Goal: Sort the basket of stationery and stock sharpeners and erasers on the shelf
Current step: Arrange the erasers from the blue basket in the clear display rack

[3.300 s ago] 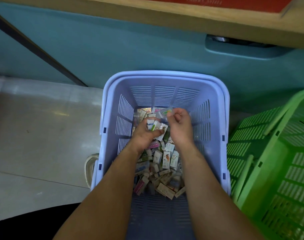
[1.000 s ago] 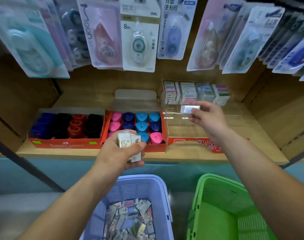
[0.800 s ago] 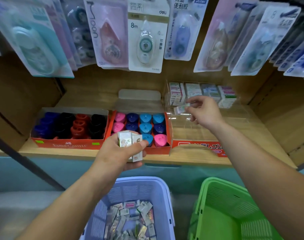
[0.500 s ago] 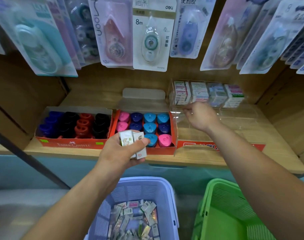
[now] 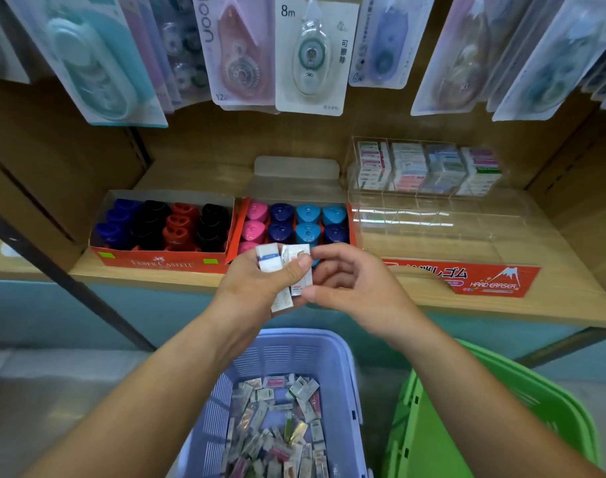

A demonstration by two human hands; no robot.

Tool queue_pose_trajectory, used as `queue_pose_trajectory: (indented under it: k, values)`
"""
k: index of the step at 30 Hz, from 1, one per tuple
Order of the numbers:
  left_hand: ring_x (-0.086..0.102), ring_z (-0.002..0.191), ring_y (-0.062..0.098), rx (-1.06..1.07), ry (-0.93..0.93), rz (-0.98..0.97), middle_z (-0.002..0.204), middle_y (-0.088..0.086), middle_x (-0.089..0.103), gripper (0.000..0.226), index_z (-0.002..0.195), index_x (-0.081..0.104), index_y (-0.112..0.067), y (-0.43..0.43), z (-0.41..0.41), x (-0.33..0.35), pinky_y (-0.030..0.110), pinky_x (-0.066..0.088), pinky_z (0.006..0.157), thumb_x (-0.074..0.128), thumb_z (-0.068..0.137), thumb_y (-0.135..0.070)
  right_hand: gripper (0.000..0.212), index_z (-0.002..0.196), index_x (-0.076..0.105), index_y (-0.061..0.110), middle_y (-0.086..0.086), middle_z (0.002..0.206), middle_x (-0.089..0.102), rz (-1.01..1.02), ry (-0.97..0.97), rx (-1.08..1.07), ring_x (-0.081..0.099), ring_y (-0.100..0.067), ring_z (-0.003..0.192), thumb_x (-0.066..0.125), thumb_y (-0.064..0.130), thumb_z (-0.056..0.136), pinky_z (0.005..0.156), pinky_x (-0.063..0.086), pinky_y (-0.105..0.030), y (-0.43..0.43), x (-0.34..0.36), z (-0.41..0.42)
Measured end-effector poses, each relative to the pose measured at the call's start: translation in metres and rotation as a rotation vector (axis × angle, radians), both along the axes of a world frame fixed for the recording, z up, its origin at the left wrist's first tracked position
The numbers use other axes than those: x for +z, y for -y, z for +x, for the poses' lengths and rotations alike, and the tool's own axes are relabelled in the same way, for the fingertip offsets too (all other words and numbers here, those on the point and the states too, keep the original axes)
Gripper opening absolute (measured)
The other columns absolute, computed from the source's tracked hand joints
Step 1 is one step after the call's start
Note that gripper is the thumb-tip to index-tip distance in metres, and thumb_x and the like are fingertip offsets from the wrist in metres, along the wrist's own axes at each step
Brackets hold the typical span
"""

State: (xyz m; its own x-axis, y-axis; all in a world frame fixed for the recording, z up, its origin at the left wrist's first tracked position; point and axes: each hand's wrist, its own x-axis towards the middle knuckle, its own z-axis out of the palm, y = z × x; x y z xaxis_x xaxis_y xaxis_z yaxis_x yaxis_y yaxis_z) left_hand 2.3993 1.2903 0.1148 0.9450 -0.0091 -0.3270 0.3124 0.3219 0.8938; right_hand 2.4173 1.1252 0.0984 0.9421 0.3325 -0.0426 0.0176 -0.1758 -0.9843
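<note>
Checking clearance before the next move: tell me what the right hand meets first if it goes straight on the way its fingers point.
The eraser packs gripped in the left hand. The right hand has its fingers aimed leftward at them, almost touching; contact is unclear.

Wooden shelf (image 5: 553,307) — matt (basket (image 5: 287,353) plastic)

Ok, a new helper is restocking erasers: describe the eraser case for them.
On the wooden shelf below the hanging tape packs, look right of the orange sharpener boxes. The eraser case sits there: unlike them it is clear plastic, with eraser stacks at its back and a red HARD ERASER label.
</note>
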Motion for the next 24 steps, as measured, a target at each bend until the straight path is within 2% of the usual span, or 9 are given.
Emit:
queue_pose_trajectory:
  k: [3,8,11,15,17,19,21,24]
  values:
    - [0.075,0.077,0.019,-0.008,-0.011,-0.032,0.09,0.012,0.077,0.013,0.103,0.067,-0.007,0.0,-0.002,0.0,0.027,0.061,0.06,0.067,0.09,-0.01,0.035,0.11,0.07,0.017,-0.013,0.097,0.07,0.058,-0.052,-0.045,0.069,-0.028,0.086,0.083,0.006,0.08,0.084,0.061,-0.044,0.0,-0.005,-0.003]
    - [0.075,0.081,0.019,-0.016,-0.026,-0.022,0.098,0.01,0.078,0.019,0.11,0.066,-0.007,-0.003,-0.002,-0.001,0.024,0.06,0.059,0.066,0.092,-0.014,0.02,0.109,0.066,0.005,-0.015,0.108,0.073,0.184,-0.202,-0.11,0.072,-0.03,0.098,0.069,0.0,0.09,0.078,0.061,-0.035,0.0,-0.003,-0.007]
    - [0.074,0.074,0.015,-0.003,-0.025,0.037,0.09,0.007,0.078,0.015,0.107,0.067,-0.009,-0.003,-0.001,-0.004,0.022,0.057,0.056,0.068,0.092,-0.01,0.013,0.104,0.065,0.008,-0.015,0.104,0.074,0.248,-0.226,-0.132,0.072,-0.029,0.09,0.065,0.0,0.093,0.075,0.06,-0.036,0.005,-0.003,-0.006]
    - [0.072,0.069,0.014,-0.017,-0.021,0.111,0.085,0.005,0.077,0.021,0.11,0.066,-0.009,0.001,0.001,-0.009,0.022,0.055,0.054,0.072,0.09,-0.01,0.019,0.109,0.072,0.01,-0.012,0.098,0.071,0.318,-0.224,-0.189,0.068,-0.021,0.08,0.059,0.002,0.097,0.067,0.057,-0.033,0.019,-0.005,-0.007]
    - [0.072,0.071,0.014,-0.036,-0.016,0.147,0.086,0.006,0.078,0.024,0.112,0.064,-0.01,0.004,0.0,-0.012,0.022,0.053,0.052,0.073,0.089,-0.01,0.02,0.11,0.072,0.012,-0.008,0.094,0.07,0.304,-0.195,-0.269,0.064,-0.017,0.071,0.063,0.002,0.095,0.059,0.053,-0.028,0.034,-0.005,-0.005]
    - [0.072,0.071,0.016,-0.065,-0.008,0.175,0.088,0.008,0.077,0.024,0.111,0.064,-0.01,0.008,-0.002,-0.015,0.023,0.053,0.05,0.073,0.089,-0.009,0.018,0.108,0.07,0.01,-0.005,0.086,0.07,0.276,-0.145,-0.401,0.064,-0.015,0.068,0.067,0.001,0.092,0.057,0.053,-0.026,0.057,-0.003,0.003]
    - [0.071,0.072,0.016,-0.093,0.004,0.208,0.09,0.011,0.077,0.023,0.109,0.063,-0.01,0.013,-0.004,-0.019,0.025,0.053,0.051,0.073,0.088,-0.009,0.015,0.102,0.068,0.011,-0.006,0.085,0.072,0.238,-0.068,-0.553,0.069,-0.019,0.069,0.07,0.002,0.091,0.064,0.057,-0.027,0.083,-0.001,0.019]
    - [0.07,0.072,0.013,-0.111,0.021,0.281,0.092,0.011,0.077,0.021,0.106,0.063,-0.012,0.018,-0.003,-0.023,0.027,0.055,0.053,0.074,0.088,-0.011,0.014,0.103,0.067,0.014,-0.011,0.099,0.073,0.065,0.065,-0.699,0.075,-0.022,0.078,0.069,0.005,0.093,0.076,0.061,-0.032,0.117,0.007,0.052]
